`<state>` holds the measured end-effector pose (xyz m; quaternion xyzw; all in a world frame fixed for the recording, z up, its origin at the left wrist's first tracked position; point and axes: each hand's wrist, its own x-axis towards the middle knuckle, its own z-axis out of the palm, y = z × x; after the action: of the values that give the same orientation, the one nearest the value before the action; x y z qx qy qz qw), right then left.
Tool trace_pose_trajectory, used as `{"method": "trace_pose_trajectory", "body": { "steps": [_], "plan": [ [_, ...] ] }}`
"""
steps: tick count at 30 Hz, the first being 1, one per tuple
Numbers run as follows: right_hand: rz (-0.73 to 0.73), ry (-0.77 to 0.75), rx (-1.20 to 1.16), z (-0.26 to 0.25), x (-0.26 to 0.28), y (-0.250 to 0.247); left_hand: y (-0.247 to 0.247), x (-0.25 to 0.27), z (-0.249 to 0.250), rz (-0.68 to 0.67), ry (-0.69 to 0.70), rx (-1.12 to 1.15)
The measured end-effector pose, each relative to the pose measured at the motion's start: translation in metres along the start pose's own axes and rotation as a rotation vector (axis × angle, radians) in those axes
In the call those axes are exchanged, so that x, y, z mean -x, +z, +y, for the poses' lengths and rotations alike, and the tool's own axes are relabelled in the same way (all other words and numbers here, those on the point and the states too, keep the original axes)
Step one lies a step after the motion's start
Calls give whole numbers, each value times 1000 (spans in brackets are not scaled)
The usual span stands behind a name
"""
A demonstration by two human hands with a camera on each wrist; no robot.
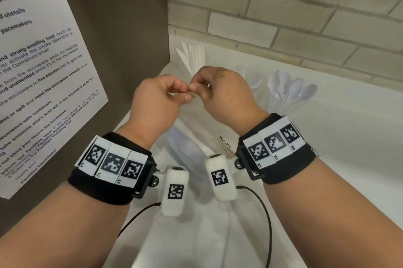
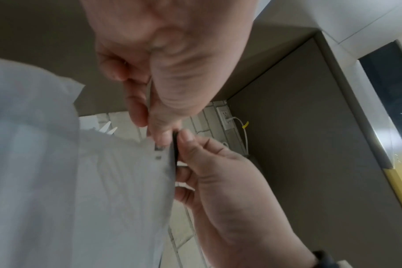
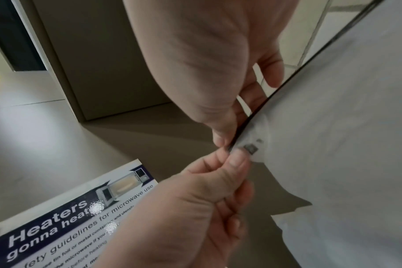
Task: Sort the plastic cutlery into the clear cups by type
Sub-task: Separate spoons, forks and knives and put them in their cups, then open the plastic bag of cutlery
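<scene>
Both hands are raised over the counter and meet at the top edge of a clear plastic bag (image 1: 185,143) with a WARNING label. My left hand (image 1: 187,94) pinches the edge between thumb and fingers; my right hand (image 1: 201,89) pinches it right beside. The left wrist view shows the left fingers (image 2: 138,112) and the right hand (image 2: 190,143) on the bag's dark rim (image 2: 173,150). White cutlery shows faintly inside the bag. A clear cup of white knives (image 1: 192,56) stands at the back left, and a clear cup of spoons (image 1: 287,91) at the back right.
A brown cabinet panel carrying a microwave-use poster (image 1: 43,71) closes off the left side. A pale brick wall (image 1: 283,17) runs behind the white counter (image 1: 338,158). A wall outlet with a white cable (image 2: 225,116) lies beyond the hands.
</scene>
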<state>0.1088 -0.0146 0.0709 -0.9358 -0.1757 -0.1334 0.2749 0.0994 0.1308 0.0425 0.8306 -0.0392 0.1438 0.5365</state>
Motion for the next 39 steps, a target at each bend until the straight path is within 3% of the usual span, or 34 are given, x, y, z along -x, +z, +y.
{"method": "trace_pose_trajectory", "body": {
  "steps": [7,12,19,24,27,29,32,33,36,39],
  "plan": [
    [81,44,-50,3,3,2,-4,-3,7,-118,7,104],
    [16,52,25,-2,1,-2,3,-8,10,-110,14,83],
    [-22,158,265,15,23,-22,-12,-29,20,250,-189,216],
    [-364,382,473,24,49,-37,-11,-35,9,479,-257,395],
    [-284,365,430,25,57,-42,1,-19,9,525,-301,313],
    [-163,323,340,21,59,-41,11,-7,11,420,-311,206],
    [-107,296,232,15,58,-33,25,7,23,-69,-478,219],
    [-97,291,212,12,58,-31,29,11,25,-151,-515,289],
    [-163,309,255,12,59,-29,33,10,25,-130,-505,445],
    [-497,412,460,17,57,-30,25,2,21,13,-524,541]
  ]
}}
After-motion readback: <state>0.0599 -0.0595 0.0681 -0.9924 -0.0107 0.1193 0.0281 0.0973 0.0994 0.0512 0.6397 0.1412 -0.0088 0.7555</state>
